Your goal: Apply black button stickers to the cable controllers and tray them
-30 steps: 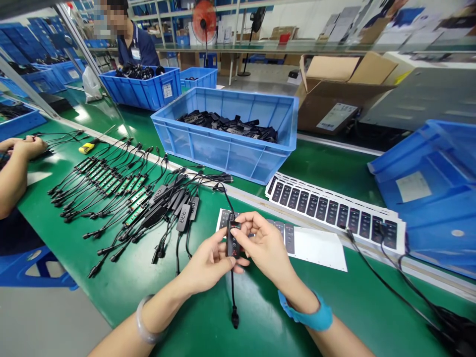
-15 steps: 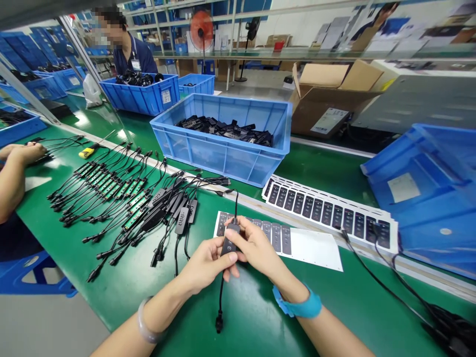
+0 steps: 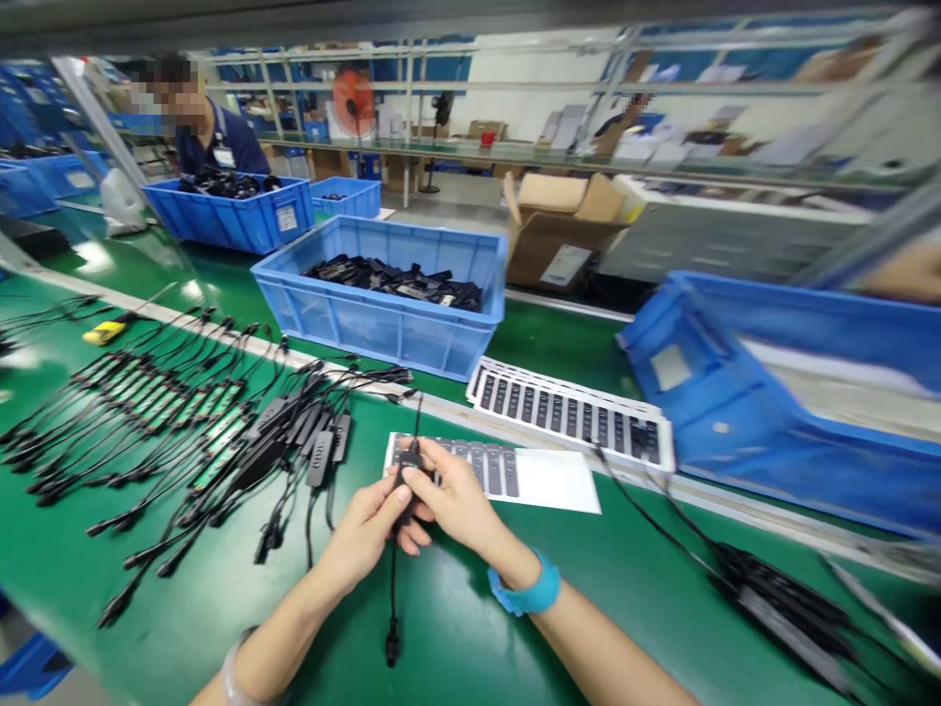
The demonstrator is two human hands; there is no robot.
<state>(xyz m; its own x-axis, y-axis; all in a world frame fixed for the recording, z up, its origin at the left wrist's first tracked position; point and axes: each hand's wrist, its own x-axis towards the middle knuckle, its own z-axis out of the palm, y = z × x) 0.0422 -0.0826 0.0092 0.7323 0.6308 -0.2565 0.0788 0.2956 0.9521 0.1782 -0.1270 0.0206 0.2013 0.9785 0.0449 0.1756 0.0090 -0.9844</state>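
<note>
Between my two hands is a small black inline controller (image 3: 407, 482) with a cable at each end; its lower cable hangs to a connector above the green table. My left hand (image 3: 373, 518) grips its lower left side, thumb on the face. My right hand (image 3: 450, 487) holds the upper right side, its thumb pressed on the front. Fingers hide much of the casing. Just behind my hands lies a white sheet of dark button labels (image 3: 559, 480), partly bare. To the left is a pile of black controllers (image 3: 320, 456) with cables, beside rows of green circuit boards (image 3: 221, 446).
A blue bin of black controllers (image 3: 378, 338) stands behind. More label sheets (image 3: 477, 392) lie to its right, near a tilted blue bin (image 3: 668, 368). Cabled black units (image 3: 786, 618) lie at the right front. A yellow-handled tool (image 3: 104, 332) is far left. A person (image 3: 221, 137) stands at the back.
The view has swung to the right, so everything sits further left and more of the right-hand bin and cabled units shows. Both hands keep hold of the controller. The neighbour's arms have left the view.
</note>
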